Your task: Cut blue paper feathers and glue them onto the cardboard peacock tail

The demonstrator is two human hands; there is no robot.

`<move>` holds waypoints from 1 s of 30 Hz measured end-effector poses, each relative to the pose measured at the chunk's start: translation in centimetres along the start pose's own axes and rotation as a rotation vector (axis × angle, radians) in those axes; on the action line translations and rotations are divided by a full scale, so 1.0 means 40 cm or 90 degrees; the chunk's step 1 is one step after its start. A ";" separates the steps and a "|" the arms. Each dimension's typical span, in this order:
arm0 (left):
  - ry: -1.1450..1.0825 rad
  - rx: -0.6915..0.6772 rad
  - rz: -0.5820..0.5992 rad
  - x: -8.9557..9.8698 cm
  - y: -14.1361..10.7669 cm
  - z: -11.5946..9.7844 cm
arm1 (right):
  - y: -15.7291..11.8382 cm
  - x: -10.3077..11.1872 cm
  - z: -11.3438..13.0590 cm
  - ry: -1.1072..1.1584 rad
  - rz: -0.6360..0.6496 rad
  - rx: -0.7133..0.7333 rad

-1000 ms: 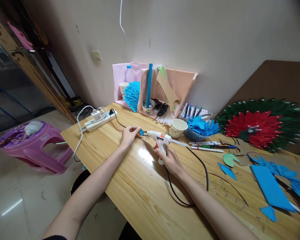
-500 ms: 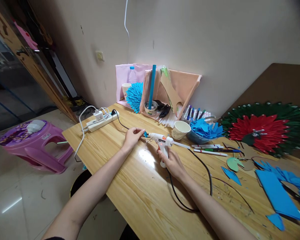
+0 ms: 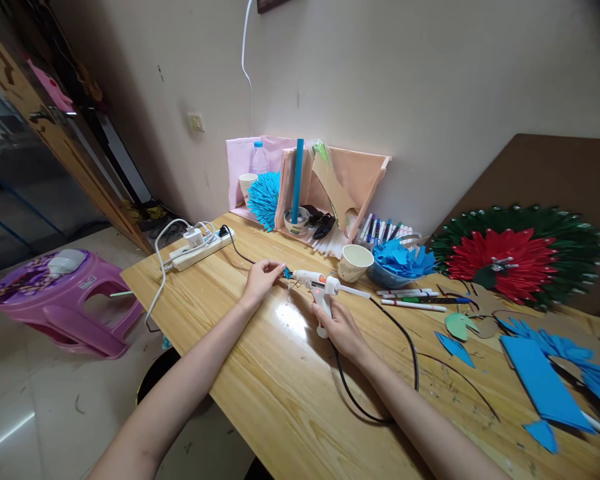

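Note:
My left hand (image 3: 261,281) pinches a small blue piece (image 3: 287,273) between thumb and fingertips, over the middle of the wooden table (image 3: 260,373). Right at that piece is the nozzle of a white glue gun (image 3: 317,283); whether the two touch I cannot tell. My right hand (image 3: 341,328) is wrapped round the gun's handle. A clear glue stick (image 3: 355,292) sticks out of the gun's back, and a black cord (image 3: 345,383) loops from the handle over the table.
A paper cup (image 3: 355,263), a bowl of blue paper pieces (image 3: 401,260) and markers (image 3: 414,307) lie beyond my right hand. Blue folded paper (image 3: 543,380) is at the right. A power strip (image 3: 203,252) sits at the left edge, near a pink stool (image 3: 100,310).
The whole view has shifted slightly, so the table's things appear a little further left. Both hands keep their holds, with the blue piece still at the gun's nozzle.

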State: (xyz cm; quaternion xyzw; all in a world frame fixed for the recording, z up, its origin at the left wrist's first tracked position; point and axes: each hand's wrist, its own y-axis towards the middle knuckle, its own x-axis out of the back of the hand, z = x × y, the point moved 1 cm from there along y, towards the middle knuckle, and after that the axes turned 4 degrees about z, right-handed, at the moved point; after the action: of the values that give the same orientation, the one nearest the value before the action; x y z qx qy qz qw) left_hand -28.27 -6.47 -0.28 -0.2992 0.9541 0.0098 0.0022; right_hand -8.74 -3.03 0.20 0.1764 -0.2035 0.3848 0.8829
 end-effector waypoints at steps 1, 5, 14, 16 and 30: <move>0.003 -0.002 -0.001 0.001 0.001 0.001 | 0.000 0.000 0.001 0.001 0.002 0.004; 0.007 -0.008 -0.003 0.003 0.003 0.002 | 0.001 0.000 0.001 0.002 0.006 0.007; -0.020 0.018 -0.007 0.001 -0.006 -0.014 | 0.003 0.000 0.001 0.008 0.012 0.006; -0.023 0.014 0.002 0.002 -0.005 -0.013 | 0.002 -0.001 -0.001 0.012 0.012 0.010; -0.047 0.010 -0.075 0.021 0.014 0.005 | 0.002 0.000 0.000 0.051 0.007 -0.026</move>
State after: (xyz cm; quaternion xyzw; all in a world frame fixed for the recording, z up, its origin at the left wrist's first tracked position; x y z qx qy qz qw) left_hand -29.29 -6.47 -0.50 -0.3539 0.9343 0.0135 0.0405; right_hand -8.81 -2.96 0.23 0.1415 -0.1767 0.3921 0.8916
